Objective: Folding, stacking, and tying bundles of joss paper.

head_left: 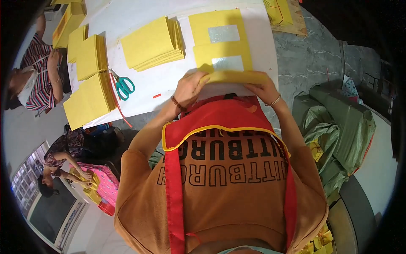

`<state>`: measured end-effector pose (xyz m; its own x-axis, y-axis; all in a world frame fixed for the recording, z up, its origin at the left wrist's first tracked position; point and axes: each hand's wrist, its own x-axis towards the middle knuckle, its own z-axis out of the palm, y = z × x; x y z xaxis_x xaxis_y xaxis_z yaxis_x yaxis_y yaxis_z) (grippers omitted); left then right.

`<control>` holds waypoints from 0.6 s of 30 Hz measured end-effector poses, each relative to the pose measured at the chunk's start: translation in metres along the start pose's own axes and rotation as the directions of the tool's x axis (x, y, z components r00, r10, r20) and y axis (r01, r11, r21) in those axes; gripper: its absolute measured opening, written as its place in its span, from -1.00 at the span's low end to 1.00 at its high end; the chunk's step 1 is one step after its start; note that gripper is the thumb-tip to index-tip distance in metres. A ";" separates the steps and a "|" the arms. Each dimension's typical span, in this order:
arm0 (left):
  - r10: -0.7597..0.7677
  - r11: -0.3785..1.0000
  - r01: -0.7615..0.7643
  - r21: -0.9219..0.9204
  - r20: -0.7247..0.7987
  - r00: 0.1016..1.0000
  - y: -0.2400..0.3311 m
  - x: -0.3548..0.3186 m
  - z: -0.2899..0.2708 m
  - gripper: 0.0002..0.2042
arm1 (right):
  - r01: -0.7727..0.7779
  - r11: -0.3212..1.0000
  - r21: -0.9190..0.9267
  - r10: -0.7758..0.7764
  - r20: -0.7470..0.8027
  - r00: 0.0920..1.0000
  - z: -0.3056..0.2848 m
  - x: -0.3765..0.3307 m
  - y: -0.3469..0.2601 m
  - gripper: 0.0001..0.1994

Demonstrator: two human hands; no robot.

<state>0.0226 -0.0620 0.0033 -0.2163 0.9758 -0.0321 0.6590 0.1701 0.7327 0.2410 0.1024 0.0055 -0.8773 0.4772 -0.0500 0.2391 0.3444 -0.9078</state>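
At the table's near edge my left hand [190, 87] and my right hand [266, 90] grip the two ends of a folded piece of yellow paper [234, 77]. My fingers are closed on it, and some fingertips are hidden behind it. Just beyond it lies more yellow paper [215, 19] with two silver rectangular patches, one farther off [224, 34] and one nearer [227, 63]. Whether the held paper is joined to the paper lying flat, I cannot tell.
On the white table [148, 89] are a fanned yellow paper stack [148, 44], more stacks [89, 93] at left, green-handled scissors [125, 87] and a red cord [115, 97]. Two people work at left, one by the table [40, 80]. Green wrapped bundles [338, 122] stand at right.
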 end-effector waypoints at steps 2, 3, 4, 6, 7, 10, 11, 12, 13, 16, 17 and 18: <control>-0.117 0.992 0.118 -0.051 0.020 0.993 -0.005 0.003 0.008 -0.72 | 0.048 0.998 0.048 -0.047 -0.020 0.999 0.009 0.001 0.018 -0.77; -0.199 0.977 0.197 -0.082 -0.019 0.980 -0.006 0.005 0.011 -0.71 | -0.100 0.986 0.134 0.107 -0.050 0.993 0.012 0.003 0.016 -0.74; -0.280 0.955 0.272 -0.116 -0.056 0.958 -0.008 0.007 0.014 -0.69 | -0.240 0.945 0.222 0.261 -0.066 0.963 0.014 0.005 0.014 -0.71; -0.311 0.939 0.296 -0.177 -0.063 0.948 -0.013 0.012 0.019 -0.69 | -0.234 0.916 0.326 0.279 -0.100 0.955 0.023 0.011 0.020 -0.65; -0.338 0.920 0.315 -0.234 -0.063 0.939 -0.014 0.013 0.020 -0.68 | -0.221 0.876 0.429 0.305 -0.137 0.943 0.026 0.013 0.021 -0.60; -0.415 0.879 0.377 -0.293 -0.078 0.906 -0.014 0.014 0.024 -0.69 | -0.258 0.908 0.330 0.333 -0.196 0.922 0.026 0.017 0.018 -0.52; -0.420 0.876 0.383 -0.293 -0.074 0.904 -0.016 0.015 0.025 -0.69 | -0.263 0.906 0.332 0.338 -0.192 0.921 0.028 0.018 0.020 -0.52; -0.433 0.873 0.395 -0.284 -0.082 0.898 -0.019 0.017 0.026 -0.70 | -0.233 0.914 0.333 0.315 -0.218 0.924 0.028 0.020 0.021 -0.50; -0.446 0.870 0.408 -0.276 -0.090 0.891 -0.021 0.019 0.026 -0.70 | -0.203 0.921 0.333 0.292 -0.243 0.925 0.029 0.021 0.023 -0.48; -0.497 0.845 0.470 -0.256 -0.050 0.866 -0.025 0.026 0.028 -0.72 | -0.112 0.972 0.206 0.170 -0.290 0.942 0.032 0.027 0.039 -0.49; -0.498 0.844 0.471 -0.255 -0.050 0.866 -0.025 0.026 0.028 -0.72 | -0.112 0.972 0.207 0.170 -0.289 0.942 0.032 0.027 0.043 -0.49; -0.491 0.843 0.458 -0.281 -0.058 0.869 -0.024 0.027 0.028 -0.72 | -0.167 0.959 0.227 0.226 -0.267 0.937 0.031 0.028 0.042 -0.51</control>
<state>0.0215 -0.0361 -0.0345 -0.5534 0.7566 -0.3484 0.2542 0.5517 0.7944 0.2135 0.1051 -0.0473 -0.6565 0.7410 -0.1412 0.2818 0.0672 -0.9571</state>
